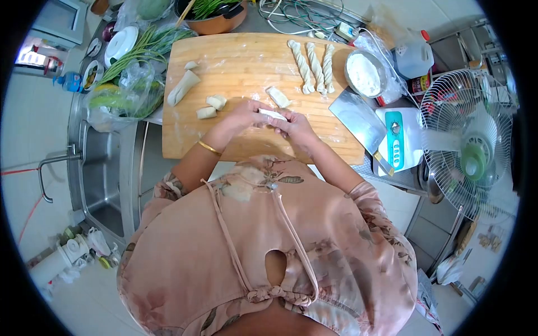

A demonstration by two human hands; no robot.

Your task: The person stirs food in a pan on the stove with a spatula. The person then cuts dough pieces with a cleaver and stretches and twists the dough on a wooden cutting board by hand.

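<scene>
My left hand (245, 116) and right hand (297, 126) are both closed around a small piece of dough (273, 115), gripping it between them above the near half of my wooden board (235, 73). Just beyond my fingers lies another dough piece (278, 97). At the board's right side, a metal bowl (382, 71) holds white flour (363, 74), near three dough twists (315, 67). Past the far edge, a brown pot (224, 23) has long green vegetables (210, 8) in it, and a clear plastic bag (126, 99) on the left contains more green vegetables
</scene>
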